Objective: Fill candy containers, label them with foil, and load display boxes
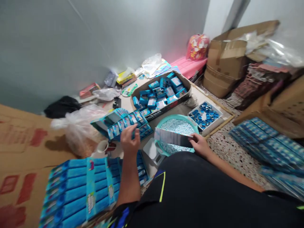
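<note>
My right hand (199, 144) grips the right end of a long, flat grey strip (173, 137), with the thumb on top. The strip looks like card or a folded carton; its print is blurred. It lies over a turquoise basin (155, 134) full of small pale beads or pellets (177, 126). On the left, my left hand (130, 139) hovers at a blue display carton (102, 122) with rows of small blue packs (127, 122). Its thumb and fingers are apart and I see nothing between them. Whether the fingertips touch the packs, I cannot tell.
Behind the basin, a long tray (166, 111) holds many small blue boxes (153, 103). A white box (219, 117) of blue round caps stands right. Stacked blue cartons (78, 190) lie front left, more blue packs (268, 142) at right. Cardboard boxes (223, 63) flank the space.
</note>
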A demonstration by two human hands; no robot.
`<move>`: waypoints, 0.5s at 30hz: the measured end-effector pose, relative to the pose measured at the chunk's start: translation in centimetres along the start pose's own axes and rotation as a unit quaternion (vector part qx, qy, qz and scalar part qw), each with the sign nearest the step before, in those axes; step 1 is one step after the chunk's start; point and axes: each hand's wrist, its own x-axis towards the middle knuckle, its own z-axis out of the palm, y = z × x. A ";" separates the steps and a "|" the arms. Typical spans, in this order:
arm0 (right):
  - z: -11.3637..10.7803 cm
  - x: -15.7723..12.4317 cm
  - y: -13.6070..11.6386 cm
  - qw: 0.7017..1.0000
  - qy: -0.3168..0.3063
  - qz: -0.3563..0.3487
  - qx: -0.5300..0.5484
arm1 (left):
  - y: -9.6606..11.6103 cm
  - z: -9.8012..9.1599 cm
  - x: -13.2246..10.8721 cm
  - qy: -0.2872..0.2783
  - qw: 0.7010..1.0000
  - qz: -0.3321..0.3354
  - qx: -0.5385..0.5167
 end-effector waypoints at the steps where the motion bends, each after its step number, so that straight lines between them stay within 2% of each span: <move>1: -0.3 0.0 -0.8 1.000 0.006 -0.009 0.002 | 2.1 1.0 -0.1 -0.046 0.997 0.048 -0.024; 4: -1.0 -0.2 -3.1 0.999 0.024 -0.030 0.011 | 7.6 3.9 0.2 -0.169 0.964 0.194 -0.068; 7: -1.6 -0.5 -4.5 0.998 0.054 -0.025 0.038 | 10.7 6.1 1.0 -0.236 0.928 0.268 -0.106; 10: -2.2 -1.0 -5.3 0.994 0.073 -0.003 0.085 | 11.9 7.4 1.7 -0.266 0.913 0.271 -0.150; 15: -3.8 -1.2 -6.3 0.988 0.041 -0.006 0.151 | 13.2 7.6 2.1 -0.337 0.886 0.244 -0.203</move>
